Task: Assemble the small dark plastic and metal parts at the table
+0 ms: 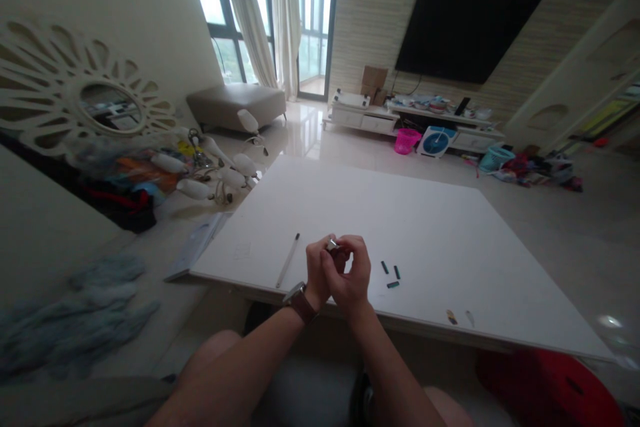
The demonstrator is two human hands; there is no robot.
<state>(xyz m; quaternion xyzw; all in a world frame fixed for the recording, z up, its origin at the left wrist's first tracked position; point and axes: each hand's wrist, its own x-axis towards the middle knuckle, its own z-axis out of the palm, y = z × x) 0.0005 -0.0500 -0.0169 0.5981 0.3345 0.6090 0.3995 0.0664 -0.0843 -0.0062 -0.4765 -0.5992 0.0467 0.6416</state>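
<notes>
My left hand, with a watch on its wrist, is closed around a small shiny metal object whose kind I cannot make out. Against it, my right hand has its fingers bent and pinched at the same object. Both hands meet just above the near edge of the white table. Left of them lies a thin white stick with a dark tip. Several short dark pieces lie to the right. Farther right are a small brown-and-black item and a small pale item.
A lamp with several white shades stands on the floor beyond the table's left side. A red round seat is at the near right. Across the room are a low cabinet, a pink basket and a beige bench.
</notes>
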